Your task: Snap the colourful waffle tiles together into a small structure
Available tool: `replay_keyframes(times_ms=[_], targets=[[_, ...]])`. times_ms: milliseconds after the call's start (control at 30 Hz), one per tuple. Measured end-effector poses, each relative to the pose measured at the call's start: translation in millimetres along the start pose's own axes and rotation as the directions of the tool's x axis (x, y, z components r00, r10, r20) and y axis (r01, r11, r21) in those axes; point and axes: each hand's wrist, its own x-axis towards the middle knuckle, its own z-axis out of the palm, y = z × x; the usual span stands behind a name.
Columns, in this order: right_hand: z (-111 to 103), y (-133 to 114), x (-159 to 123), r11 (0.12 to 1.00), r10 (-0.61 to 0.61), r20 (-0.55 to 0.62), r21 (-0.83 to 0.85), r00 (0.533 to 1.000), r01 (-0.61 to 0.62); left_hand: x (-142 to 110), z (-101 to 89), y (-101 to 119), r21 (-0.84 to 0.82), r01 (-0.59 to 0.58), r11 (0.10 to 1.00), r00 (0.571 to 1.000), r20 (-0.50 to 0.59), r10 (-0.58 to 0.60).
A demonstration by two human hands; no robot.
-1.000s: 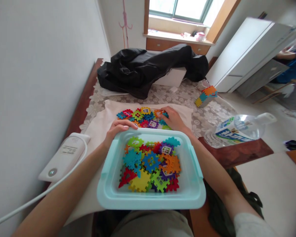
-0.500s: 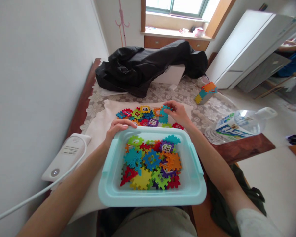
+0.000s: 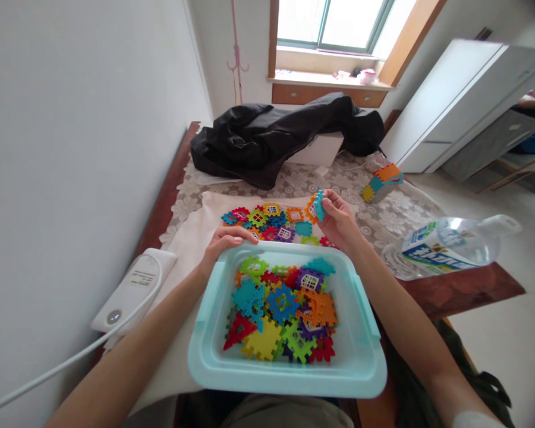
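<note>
A light blue plastic tray rests on my lap and the table edge, filled with several colourful interlocking plastic tiles. My left hand grips the tray's far left rim, fingers curled over it. My right hand is raised above the table, pinching a teal tile and an orange tile together. More loose tiles lie on a cream cloth beyond the tray.
A white device with a cable lies left of the tray. A tipped clear water bottle lies at the right. A small built block of tiles and a black garment sit further back; the wall is close on the left.
My right hand has picked tiles out of the pile on the cloth and lifted them up. My left hand has stayed on the tray rim. The view has shifted slightly.
</note>
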Motion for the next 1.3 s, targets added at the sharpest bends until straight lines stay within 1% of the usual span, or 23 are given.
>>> replay_keyframes(times_ms=[67,133,167,200,233,267,300,333,367,433,467,500,567,633,700,800,900,933,1000,1067,1100,1233,1300], targets=[[6,-9,-10,0.999,-0.008,0.147,-0.038,0.989,0.014,-1,0.9,1,-0.007,0.007,1.0,1.0,-0.012,-0.007],[8,-16,-16,0.99,-0.001,0.341,-0.131,0.94,0.048,-2,1.8,3,-0.017,0.049,0.999,0.998,-0.025,-0.049],[8,-18,-17,0.98,-0.008,0.395,-0.178,0.919,0.085,-3,2.1,4,-0.021,0.072,0.997,0.997,-0.031,-0.073],[6,-18,-16,0.965,-0.023,0.409,-0.23,0.912,0.127,-3,2.3,5,-0.023,0.091,0.996,0.995,-0.034,-0.092],[4,-16,-14,0.94,-0.044,0.387,-0.297,0.921,0.17,-2,2.3,5,-0.022,0.103,0.994,0.994,-0.031,-0.104],[0,-12,-10,0.898,-0.073,0.34,-0.386,0.938,0.21,-2,2.2,6,-0.021,0.107,0.994,0.994,-0.029,-0.108],[-5,-7,-6,0.834,-0.101,0.286,-0.497,0.953,0.238,-2,1.9,6,-0.018,0.107,0.994,0.994,-0.03,-0.108],[-10,0,-2,0.737,-0.114,0.257,-0.626,0.96,0.255,-1,1.6,5,-0.014,0.105,0.994,0.994,-0.027,-0.105],[-16,7,2,0.61,-0.12,0.252,-0.745,0.96,0.271,-1,1.3,5,-0.01,0.098,0.995,0.995,-0.026,-0.099],[-26,21,8,0.349,-0.09,0.304,-0.883,0.949,0.316,-2,0.7,3,0.001,0.072,0.997,0.997,-0.033,-0.072],[-30,28,9,0.247,-0.061,0.338,-0.907,0.939,0.342,-3,0.5,2,0.008,0.058,0.998,0.998,-0.034,-0.058],[-34,34,10,0.173,-0.024,0.369,-0.914,0.929,0.367,-3,0.4,1,0.014,0.044,0.999,0.998,-0.034,-0.044],[-38,43,12,0.094,0.029,0.406,-0.911,0.914,0.402,-5,0.4,0,0.02,0.019,1.0,0.999,-0.039,-0.018],[-41,46,14,0.054,0.044,0.408,-0.912,0.912,0.406,-5,0.5,-1,0.015,0.013,1.0,0.999,-0.036,-0.013],[-42,45,17,0.023,0.042,0.388,-0.922,0.921,0.387,-4,0.1,0,0.007,0.04,0.999,0.999,-0.027,-0.04],[-43,37,18,-0.001,0.03,0.347,-0.938,0.937,0.347,-1,-1.3,1,-0.002,0.08,0.997,0.997,-0.009,-0.08],[-40,23,14,-0.002,0.022,0.334,-0.942,0.942,0.334,0,-2.6,1,-0.006,0.078,0.997,0.997,0.001,-0.078],[-38,18,12,-0.006,0.053,0.345,-0.938,0.937,0.346,0,-2.8,1,-0.005,0.078,0.997,0.997,0.003,-0.078],[-35,10,7,-0.025,0.17,0.371,-0.925,0.913,0.38,-1,-2.6,2,-0.004,0.077,0.997,0.997,0.006,-0.077],[-33,4,2,-0.041,0.273,0.368,-0.919,0.889,0.393,-2,-1.8,3,-0.013,0.073,0.997,0.997,-0.013,-0.073],[-32,3,1,-0.042,0.296,0.359,-0.921,0.885,0.388,-3,-1.2,4,-0.016,0.076,0.997,0.997,-0.021,-0.076],[-31,3,-1,-0.014,0.269,0.353,-0.929,0.896,0.37,-3,0.8,6,-0.004,0.096,0.995,0.995,-0.018,-0.096],[-31,4,0,0.0,0.258,0.356,-0.93,0.898,0.369,-2,1.7,6,0.0,0.084,0.996,0.996,-0.03,-0.084]])
